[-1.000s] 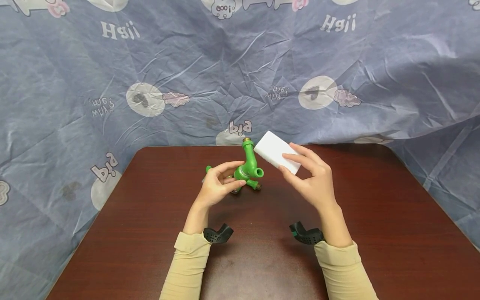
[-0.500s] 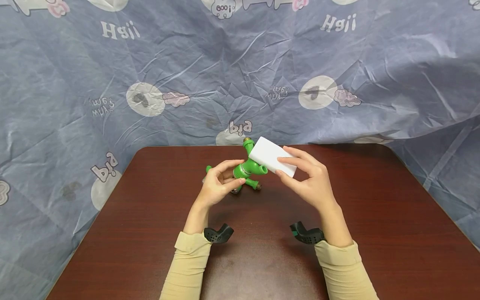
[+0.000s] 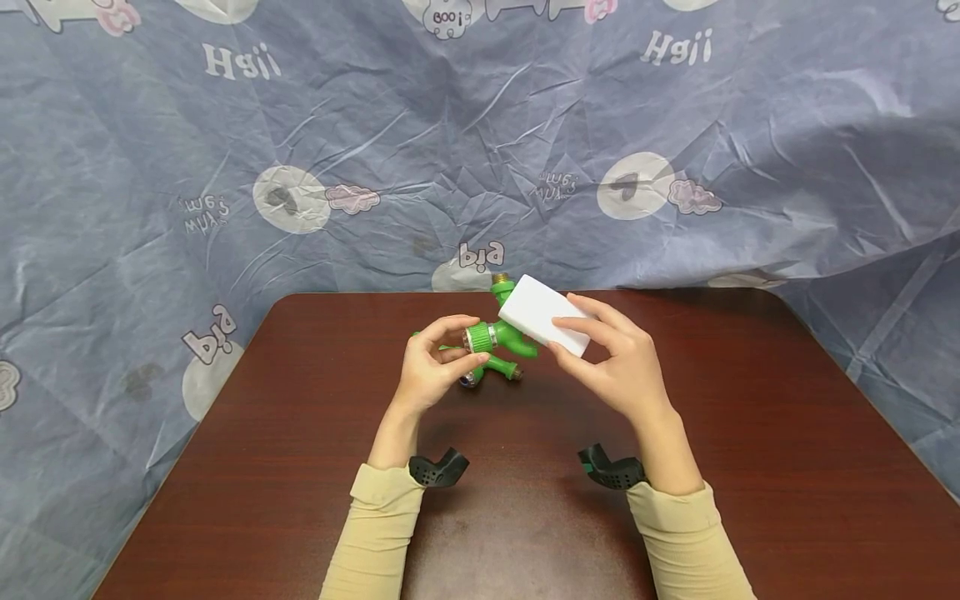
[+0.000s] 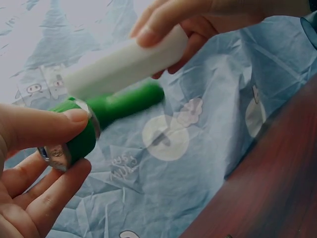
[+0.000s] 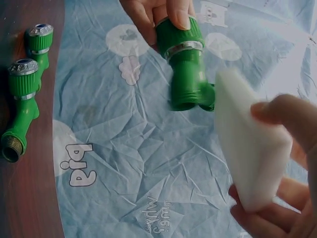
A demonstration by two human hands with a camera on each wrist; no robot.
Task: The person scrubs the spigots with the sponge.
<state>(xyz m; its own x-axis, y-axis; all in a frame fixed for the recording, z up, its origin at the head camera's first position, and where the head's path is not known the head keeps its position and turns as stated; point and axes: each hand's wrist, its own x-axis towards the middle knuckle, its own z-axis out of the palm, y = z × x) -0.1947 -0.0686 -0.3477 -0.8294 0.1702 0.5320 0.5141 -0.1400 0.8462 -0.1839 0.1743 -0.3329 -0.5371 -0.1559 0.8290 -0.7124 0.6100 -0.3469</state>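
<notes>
My left hand grips a green water tap by its ribbed knob, thumb on one side and fingers on the other. The tap is raised over the table, its brass-threaded end pointing away. My right hand pinches a white sponge block between thumb and fingers. In the left wrist view the sponge lies right along the tap's green body. From the right wrist, the sponge's edge is at the side of the tap. In the head view the sponge hides part of the tap's neck.
Two more green taps, a nearer one and a farther one, lie on the dark wooden table, partly behind my left hand in the head view. A wrinkled blue printed cloth hangs beyond the table's far edge.
The sponge has moved left and slightly down onto the tap. My left hand has turned the tap, so its spout opening no longer faces the head camera.
</notes>
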